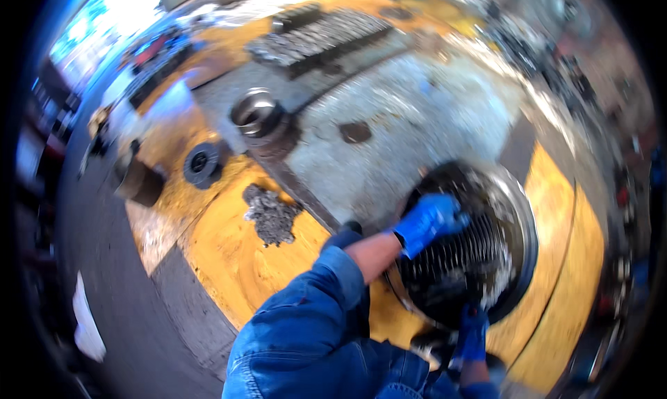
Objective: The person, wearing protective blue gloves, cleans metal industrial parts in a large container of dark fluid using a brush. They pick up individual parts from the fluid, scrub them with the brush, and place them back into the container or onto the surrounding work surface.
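A round black tub (531, 242) stands in front of me, dark and wet inside. In it lies a dark, ridged metal part (462, 249), its ridges set close together. My left hand (432, 224), in a blue glove, is over the tub above the ridged part. Its fingers are curled, and what they hold, if anything, is hidden. At the tub's near rim is my right hand (472, 333), also blue-gloved. Blur and the low angle leave its fingers unclear. A pale, wet streak (497, 288) shows inside the tub near the right hand.
Left of the tub, a clump of grey metal shavings (271, 215) lies on a yellow board (236, 274). Beyond are a dark ring (202, 165), a shiny metal sleeve (257, 114), a rusty cylinder (139, 181) and a grey metal plate (403, 121). Rows of metal parts (326, 37) stand farther back.
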Motion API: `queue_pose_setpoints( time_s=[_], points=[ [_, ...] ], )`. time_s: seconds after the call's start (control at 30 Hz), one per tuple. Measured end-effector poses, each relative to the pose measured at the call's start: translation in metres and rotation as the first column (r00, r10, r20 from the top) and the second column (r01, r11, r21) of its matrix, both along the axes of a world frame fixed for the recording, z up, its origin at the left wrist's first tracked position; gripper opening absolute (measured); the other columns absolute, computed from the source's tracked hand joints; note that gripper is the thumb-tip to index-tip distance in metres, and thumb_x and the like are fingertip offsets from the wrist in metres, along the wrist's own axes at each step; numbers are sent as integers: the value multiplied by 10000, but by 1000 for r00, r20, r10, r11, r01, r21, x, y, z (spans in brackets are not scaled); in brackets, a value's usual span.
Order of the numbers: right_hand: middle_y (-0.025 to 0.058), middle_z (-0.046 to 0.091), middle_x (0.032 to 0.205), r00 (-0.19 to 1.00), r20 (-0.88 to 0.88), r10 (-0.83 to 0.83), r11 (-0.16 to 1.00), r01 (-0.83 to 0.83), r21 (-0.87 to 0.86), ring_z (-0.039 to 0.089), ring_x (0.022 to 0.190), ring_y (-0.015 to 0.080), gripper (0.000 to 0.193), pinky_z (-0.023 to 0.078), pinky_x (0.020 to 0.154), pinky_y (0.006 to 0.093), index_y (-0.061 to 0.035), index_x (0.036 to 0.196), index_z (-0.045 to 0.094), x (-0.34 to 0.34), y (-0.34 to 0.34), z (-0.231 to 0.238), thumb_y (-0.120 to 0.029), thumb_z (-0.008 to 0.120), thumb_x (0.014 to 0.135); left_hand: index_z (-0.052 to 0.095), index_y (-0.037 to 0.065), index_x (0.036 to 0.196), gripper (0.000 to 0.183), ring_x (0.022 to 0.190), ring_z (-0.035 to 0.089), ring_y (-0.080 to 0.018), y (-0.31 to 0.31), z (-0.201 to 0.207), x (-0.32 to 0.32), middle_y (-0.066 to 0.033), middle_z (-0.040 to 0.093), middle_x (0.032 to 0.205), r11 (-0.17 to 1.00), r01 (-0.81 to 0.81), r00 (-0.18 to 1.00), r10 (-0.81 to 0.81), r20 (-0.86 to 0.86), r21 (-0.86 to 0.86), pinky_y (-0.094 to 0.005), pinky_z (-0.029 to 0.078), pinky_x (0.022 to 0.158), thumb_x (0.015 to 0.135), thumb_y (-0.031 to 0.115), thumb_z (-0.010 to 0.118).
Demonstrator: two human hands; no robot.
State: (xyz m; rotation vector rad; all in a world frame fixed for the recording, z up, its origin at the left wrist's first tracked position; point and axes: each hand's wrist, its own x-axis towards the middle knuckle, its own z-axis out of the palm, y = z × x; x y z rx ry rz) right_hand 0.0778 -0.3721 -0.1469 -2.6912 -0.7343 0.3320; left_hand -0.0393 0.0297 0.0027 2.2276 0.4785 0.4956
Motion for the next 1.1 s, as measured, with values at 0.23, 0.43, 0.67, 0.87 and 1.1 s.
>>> queue_pose_setpoints(
  time_s=[0.23, 0.43, 0.67, 0.87, 1.1],
  points=[
    [142, 751, 1078, 984, 171, -48, 983, 16, 185, 720, 1009, 360, 298, 577, 883, 431, -197, 1184, 749, -37, 16, 40, -327, 722, 917, 761, 13, 829, 544, 695, 680, -426, 3, 0, 3, -233, 708, 767, 997, 45, 998, -48, -42, -63, -493, 543, 693, 912, 544, 672],
    [148, 738, 1087, 992, 99, -82, 996, 80, 31, 701, 1040, 369, 318, 561, 895, 454, -198, 1186, 733, -41, 29, 63, -357, 665, 920, 734, 52, 819, 367, 579, 473, -91, -3, 27, -1, 31, 576, 632, 955, -14, 975, -53, -218, -295, -338, 398, 550, 975, 384, 748],
    [136, 737, 1150, 994, 33, -101, 994, 102, -29, 689, 1097, 364, 337, 551, 949, 448, -193, 1218, 724, -45, 37, 72, -334, 653, 921, 742, -2, 865, 382, 591, 537, -124, -5, 26, -8, -64, 645, 649, 932, -21, 988, -35, -147, -362, -362, 460, 587, 968, 366, 750],
    [131, 733, 1112, 993, 58, -107, 994, 107, 4, 688, 1080, 372, 277, 556, 918, 464, -184, 1143, 719, -46, 36, 69, -329, 653, 916, 776, 20, 987, 298, 655, 575, -86, -5, 20, -5, -6, 696, 757, 919, 23, 995, -60, -81, -394, -301, 467, 611, 978, 317, 755],
    [118, 734, 1099, 991, 80, -104, 995, 103, 18, 692, 1068, 360, 265, 561, 890, 462, -186, 1117, 720, -46, 35, 69, -332, 660, 904, 772, -1, 1084, 301, 748, 634, -87, -5, 18, -2, -11, 746, 890, 899, 97, 993, -114, -13, -427, -269, 514, 685, 996, 286, 744]
  ],
)
